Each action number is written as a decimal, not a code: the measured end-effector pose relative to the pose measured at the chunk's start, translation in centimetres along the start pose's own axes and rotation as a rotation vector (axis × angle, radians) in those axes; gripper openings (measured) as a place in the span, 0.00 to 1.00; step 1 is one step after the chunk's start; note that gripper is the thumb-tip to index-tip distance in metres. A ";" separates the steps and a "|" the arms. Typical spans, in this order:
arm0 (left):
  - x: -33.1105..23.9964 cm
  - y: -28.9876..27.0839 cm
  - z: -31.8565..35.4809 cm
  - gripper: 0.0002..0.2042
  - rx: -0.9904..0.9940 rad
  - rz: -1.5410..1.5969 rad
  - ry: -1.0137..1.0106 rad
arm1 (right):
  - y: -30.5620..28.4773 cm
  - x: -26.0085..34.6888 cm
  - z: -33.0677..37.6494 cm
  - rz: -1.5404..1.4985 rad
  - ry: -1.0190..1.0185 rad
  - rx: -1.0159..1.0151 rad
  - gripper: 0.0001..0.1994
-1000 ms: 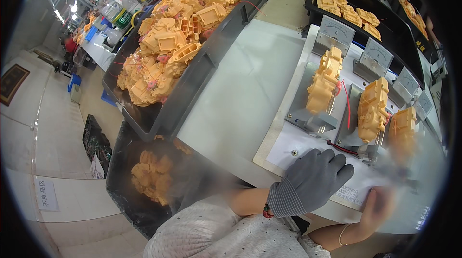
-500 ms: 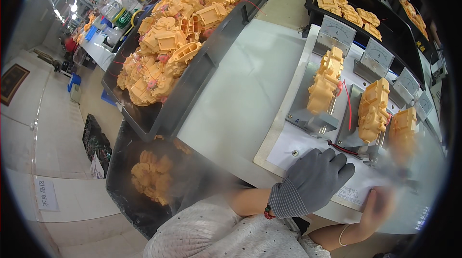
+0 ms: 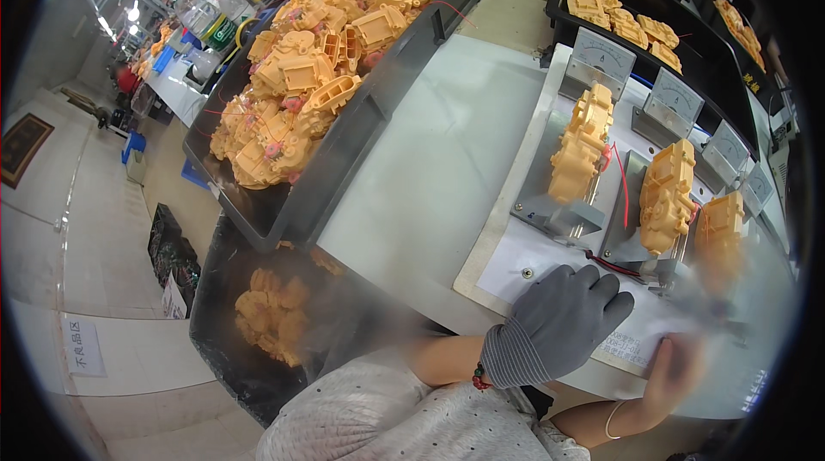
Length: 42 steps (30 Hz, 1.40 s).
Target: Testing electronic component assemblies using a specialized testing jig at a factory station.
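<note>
My left hand (image 3: 559, 328), in a grey glove, rests at the near edge of a white board (image 3: 503, 276). Its fingers are curled down and their undersides are hidden, so anything in them does not show. My right hand (image 3: 675, 379) is further right, bare at the wrist; a smear over the picture blurs its fingers. Ahead of my hands, yellow plastic gear housings stand on metal fixtures: one at the left (image 3: 584, 143), a middle one (image 3: 668, 195) and a right one (image 3: 720, 225), partly blurred. Red wires hang by the first two.
A black bin (image 3: 344, 160) heaped with yellow housings stands at the left. Below it, a dark container (image 3: 215, 315) holds several more. Analog meters (image 3: 601, 57) line the board's far side, with another black bin (image 3: 559, 10) of housings behind. Bottles (image 3: 219, 31) stand far left.
</note>
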<state>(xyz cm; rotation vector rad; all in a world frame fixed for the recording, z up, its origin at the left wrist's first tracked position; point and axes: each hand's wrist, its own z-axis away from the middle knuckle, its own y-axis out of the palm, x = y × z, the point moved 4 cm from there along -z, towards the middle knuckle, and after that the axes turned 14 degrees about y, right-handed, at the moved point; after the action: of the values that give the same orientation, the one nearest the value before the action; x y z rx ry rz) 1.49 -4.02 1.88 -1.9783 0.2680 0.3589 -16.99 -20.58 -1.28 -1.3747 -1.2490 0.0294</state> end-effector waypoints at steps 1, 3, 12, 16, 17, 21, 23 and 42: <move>0.0 0.0 0.0 0.10 -0.008 -0.007 0.004 | 0.1 -0.3 0.1 -0.037 0.006 -0.026 0.05; 0.0 0.0 0.1 0.09 -0.016 -0.015 0.008 | 0.0 -0.6 0.2 -0.074 0.011 -0.051 0.06; -0.1 0.0 0.2 0.08 -0.057 -0.028 0.037 | 0.1 -0.2 0.0 -0.026 -0.013 -0.033 0.06; -0.1 0.0 0.3 0.08 -0.076 -0.041 0.050 | 0.1 0.3 -0.2 -0.044 0.013 0.007 0.04; -0.1 0.0 0.4 0.09 -0.083 -0.035 0.051 | 0.1 0.3 -0.2 -0.043 0.010 0.020 0.04; -0.1 0.1 0.4 0.09 -0.047 -0.037 0.057 | -0.1 0.5 -0.3 -0.038 0.026 0.019 0.04; -0.2 0.2 0.5 0.10 -0.065 -0.059 0.074 | -0.1 1.3 -0.5 -0.044 0.078 0.082 0.03; 3.8 -4.8 5.1 0.07 -0.385 -0.230 -0.237 | 0.6 4.6 -1.7 -0.185 0.118 -0.005 0.03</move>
<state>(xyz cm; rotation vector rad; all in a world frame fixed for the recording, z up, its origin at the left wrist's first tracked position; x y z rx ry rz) 6.03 2.53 2.50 -2.2873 -0.1937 0.5197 -13.57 -18.59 1.67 -1.2424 -1.2725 -0.1808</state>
